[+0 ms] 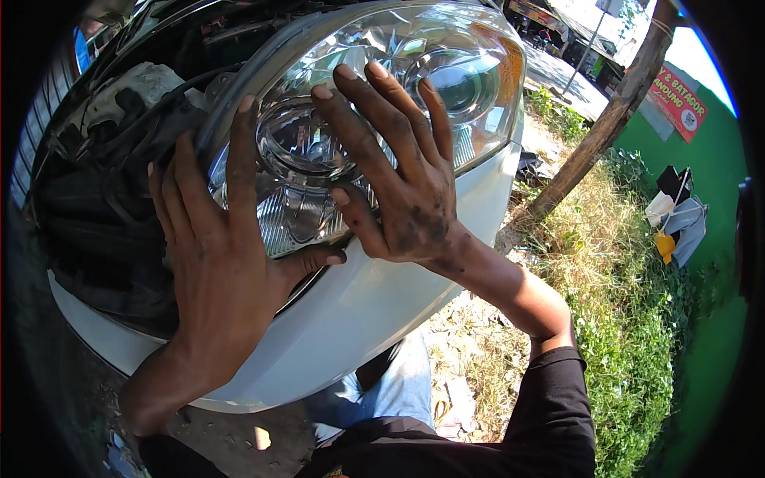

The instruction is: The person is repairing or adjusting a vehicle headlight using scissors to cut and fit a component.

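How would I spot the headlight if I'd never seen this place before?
Find the white bodywork curving through the middle of the view, with the dark engine bay to its left. Just above that bodywork, partly covered by the person's spread right hand, is the headlight. Unlike its neighbours, it is clear and glassy, with an orange section at its right end.

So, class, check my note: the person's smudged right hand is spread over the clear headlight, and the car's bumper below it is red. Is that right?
Not quite: the bumper is white, not red, as the head view shows. The rest stands: the smudged right hand is spread over the clear headlight.
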The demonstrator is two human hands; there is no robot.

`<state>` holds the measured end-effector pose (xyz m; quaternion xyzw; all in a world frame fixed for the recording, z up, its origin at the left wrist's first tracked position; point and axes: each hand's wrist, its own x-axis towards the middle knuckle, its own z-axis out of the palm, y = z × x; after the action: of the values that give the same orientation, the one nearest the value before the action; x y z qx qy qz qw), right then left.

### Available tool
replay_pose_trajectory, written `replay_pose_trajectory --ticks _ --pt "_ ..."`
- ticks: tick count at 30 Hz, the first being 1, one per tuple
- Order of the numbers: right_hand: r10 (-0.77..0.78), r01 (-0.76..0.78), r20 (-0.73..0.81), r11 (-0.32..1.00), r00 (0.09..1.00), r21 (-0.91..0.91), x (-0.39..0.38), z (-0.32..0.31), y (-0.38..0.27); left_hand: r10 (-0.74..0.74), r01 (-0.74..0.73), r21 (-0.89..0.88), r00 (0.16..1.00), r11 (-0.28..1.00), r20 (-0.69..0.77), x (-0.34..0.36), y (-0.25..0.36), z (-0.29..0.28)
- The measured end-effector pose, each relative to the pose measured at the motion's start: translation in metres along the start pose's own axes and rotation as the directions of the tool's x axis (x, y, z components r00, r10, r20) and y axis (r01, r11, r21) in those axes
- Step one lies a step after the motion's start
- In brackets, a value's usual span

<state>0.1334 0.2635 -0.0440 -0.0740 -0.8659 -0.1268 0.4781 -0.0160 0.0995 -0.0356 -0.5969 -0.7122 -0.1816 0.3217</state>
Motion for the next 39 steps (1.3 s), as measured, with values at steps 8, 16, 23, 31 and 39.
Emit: replay_pose_trajectory --ticks 8,16,23,31,39 --pt "-0.159 0.140 -0.180 0.984 0.971 -0.110 0.016 0.011 0.001 -0.092 0.091 -0.042 0.996 0.995 -0.022 -0.001 0.007 -0.001" --pt "-0.151 0.133 -0.207 0.986 0.967 -0.095 0.011 0.022 0.005 -0.093 0.082 -0.108 0.990 0.991 -0.102 0.003 0.018 0.006" --pt "-0.066 0.052 -0.064 0.979 0.996 -0.200 0.004 0.008 0.010 -0.083 0.056 -0.118 0.969 0.991 -0.232 0.007 0.028 0.026" --pt "0.004 -0.009 -0.033 0.987 0.999 -0.159 0.001 0.009 0.004 -0.072 -0.081 -0.364 0.919 0.928 -0.387 -0.006 0.012 0.029" --pt "0.029 -0.036 -0.068 0.994 0.997 -0.099 0.003 0.004 -0.004 -0.291 0.180 -0.639 0.954 0.748 -0.072 0.047 -0.020 0.012"
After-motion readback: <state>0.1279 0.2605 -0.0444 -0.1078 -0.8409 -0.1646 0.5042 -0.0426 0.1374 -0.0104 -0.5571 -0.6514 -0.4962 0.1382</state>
